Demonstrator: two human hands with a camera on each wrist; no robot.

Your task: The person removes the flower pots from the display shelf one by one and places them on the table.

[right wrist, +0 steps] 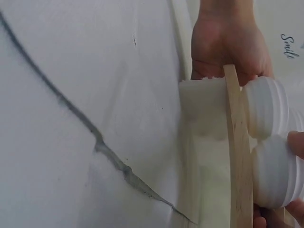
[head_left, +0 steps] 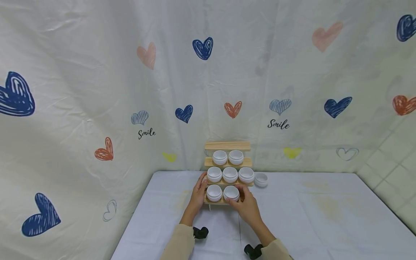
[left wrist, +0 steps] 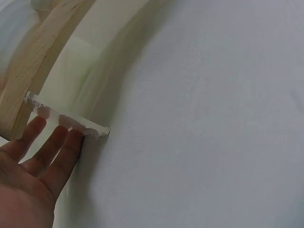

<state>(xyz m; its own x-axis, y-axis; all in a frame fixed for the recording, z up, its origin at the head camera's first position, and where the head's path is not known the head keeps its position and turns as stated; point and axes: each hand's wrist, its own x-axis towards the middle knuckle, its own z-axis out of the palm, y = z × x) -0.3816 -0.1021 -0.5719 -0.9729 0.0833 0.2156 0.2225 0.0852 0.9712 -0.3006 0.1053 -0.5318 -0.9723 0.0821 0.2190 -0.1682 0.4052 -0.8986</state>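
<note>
A tiered stand with wooden shelves [head_left: 227, 146] and clear side panels [left wrist: 71, 121] bears several white round jars [head_left: 230, 174]. My left hand [head_left: 197, 195] is at the stand's left side. In the left wrist view, its extended fingers [left wrist: 61, 156] meet the edge of the side panel; the thumb is hidden there. My right hand [head_left: 246, 206] grips the right jar [head_left: 231, 193] of the lowest shelf, thumb in front and fingers round its right side. Beside it on that shelf sits another jar [head_left: 214, 193]. In the right wrist view, the gripped jar [right wrist: 273, 173] stands against the wooden board [right wrist: 240, 156].
One more white jar [head_left: 261, 180] stands on the table just right of the stand. White cloth [head_left: 312, 216] covers the table. Behind it hangs a pale curtain [head_left: 247, 72] printed with hearts. Dark wrist mounts [head_left: 200, 233] show at both sleeves.
</note>
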